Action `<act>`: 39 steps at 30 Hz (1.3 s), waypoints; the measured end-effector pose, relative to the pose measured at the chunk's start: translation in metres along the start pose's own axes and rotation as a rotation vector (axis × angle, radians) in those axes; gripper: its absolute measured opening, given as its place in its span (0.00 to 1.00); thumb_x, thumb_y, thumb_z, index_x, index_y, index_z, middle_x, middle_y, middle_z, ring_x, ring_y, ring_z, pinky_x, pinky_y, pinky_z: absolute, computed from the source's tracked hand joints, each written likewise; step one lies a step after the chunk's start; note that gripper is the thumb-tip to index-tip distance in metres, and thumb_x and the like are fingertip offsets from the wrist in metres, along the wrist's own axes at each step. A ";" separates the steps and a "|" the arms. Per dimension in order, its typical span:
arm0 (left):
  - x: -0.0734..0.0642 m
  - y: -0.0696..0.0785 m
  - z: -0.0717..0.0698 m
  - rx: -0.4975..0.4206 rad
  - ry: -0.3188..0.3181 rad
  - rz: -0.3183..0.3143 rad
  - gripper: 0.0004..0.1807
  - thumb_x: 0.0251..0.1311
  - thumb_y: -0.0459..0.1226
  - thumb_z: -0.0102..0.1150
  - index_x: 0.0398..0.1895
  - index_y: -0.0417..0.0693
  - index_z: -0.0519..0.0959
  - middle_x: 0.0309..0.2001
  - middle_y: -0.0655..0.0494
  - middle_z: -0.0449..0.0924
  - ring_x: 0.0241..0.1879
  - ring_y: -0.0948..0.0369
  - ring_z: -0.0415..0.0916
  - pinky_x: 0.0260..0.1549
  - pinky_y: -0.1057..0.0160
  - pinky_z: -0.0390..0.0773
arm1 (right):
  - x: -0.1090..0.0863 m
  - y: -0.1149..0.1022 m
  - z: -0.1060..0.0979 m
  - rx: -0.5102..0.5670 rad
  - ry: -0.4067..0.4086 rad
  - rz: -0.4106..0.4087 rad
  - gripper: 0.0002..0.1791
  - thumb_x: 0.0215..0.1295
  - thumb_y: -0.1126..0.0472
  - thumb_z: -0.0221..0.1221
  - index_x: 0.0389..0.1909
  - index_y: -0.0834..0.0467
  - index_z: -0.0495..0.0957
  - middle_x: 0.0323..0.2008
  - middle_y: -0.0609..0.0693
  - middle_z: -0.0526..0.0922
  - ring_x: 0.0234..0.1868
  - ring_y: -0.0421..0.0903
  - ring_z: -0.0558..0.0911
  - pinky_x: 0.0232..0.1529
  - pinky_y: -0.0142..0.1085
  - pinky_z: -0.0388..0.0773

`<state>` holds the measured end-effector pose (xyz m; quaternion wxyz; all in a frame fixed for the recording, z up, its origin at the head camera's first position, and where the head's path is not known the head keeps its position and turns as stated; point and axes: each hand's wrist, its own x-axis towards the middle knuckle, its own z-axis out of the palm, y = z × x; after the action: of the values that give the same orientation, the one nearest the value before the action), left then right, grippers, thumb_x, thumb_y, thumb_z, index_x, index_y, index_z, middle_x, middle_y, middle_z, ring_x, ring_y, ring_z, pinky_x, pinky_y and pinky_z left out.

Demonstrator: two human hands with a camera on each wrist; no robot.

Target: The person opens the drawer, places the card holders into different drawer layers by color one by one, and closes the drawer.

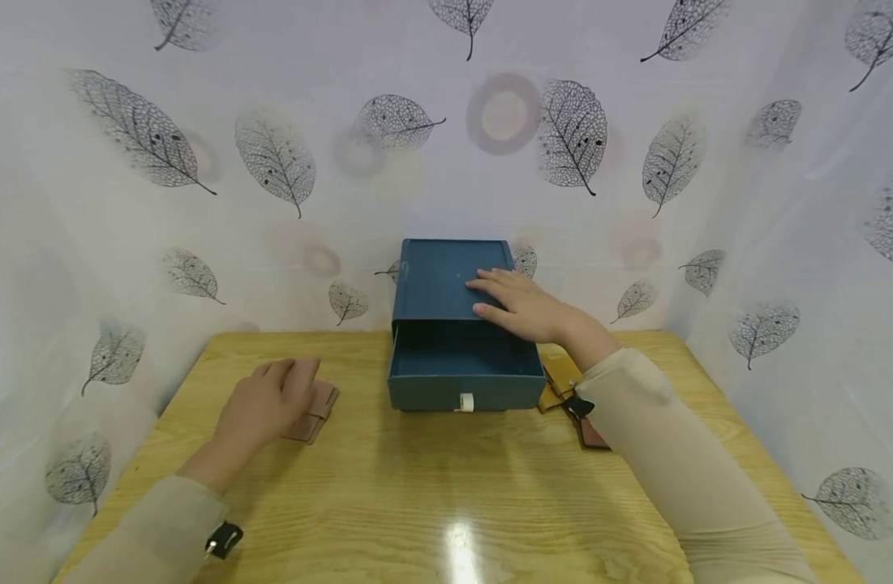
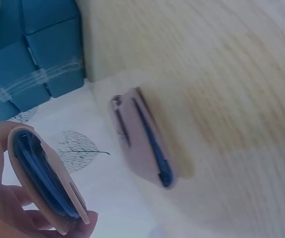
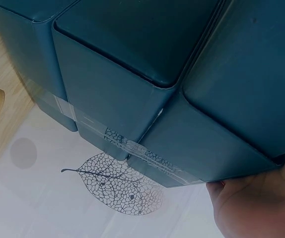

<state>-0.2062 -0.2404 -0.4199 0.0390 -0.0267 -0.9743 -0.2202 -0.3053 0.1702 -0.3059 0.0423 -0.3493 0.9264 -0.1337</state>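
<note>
My left hand [image 1: 256, 410] grips a folded pink wallet [image 2: 45, 181] with a blue lining, thumb and fingers around it. Just below it on the table lies a second pink wallet [image 2: 143, 141], also blue inside. At the back middle stands a dark blue drawer box [image 1: 446, 276] with its drawer [image 1: 431, 392] pulled out toward me. A small white tab [image 1: 466, 402] sits on the drawer's front. With fingers spread, my right hand [image 1: 522, 307] rests on the right part of the box's top. I see nothing inside the visible part of the drawer.
Right of the box, partly behind my right sleeve, lie a yellow wallet [image 1: 560, 375] and a reddish-brown item [image 1: 594, 436] with something black beside it. A leaf-patterned curtain [image 1: 446, 186] surrounds the wooden table [image 1: 417, 503] at the back and sides.
</note>
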 end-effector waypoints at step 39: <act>-0.013 0.066 -0.056 0.058 0.168 0.316 0.38 0.63 0.47 0.64 0.72 0.37 0.66 0.70 0.34 0.65 0.65 0.34 0.66 0.58 0.35 0.71 | -0.001 -0.001 0.000 0.000 0.004 0.000 0.34 0.80 0.43 0.43 0.79 0.54 0.55 0.79 0.57 0.47 0.79 0.59 0.42 0.77 0.56 0.33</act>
<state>-0.1847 -0.2057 -0.3422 0.1553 -0.1596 -0.9572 -0.1848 -0.3038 0.1698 -0.3054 0.0405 -0.3489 0.9266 -0.1345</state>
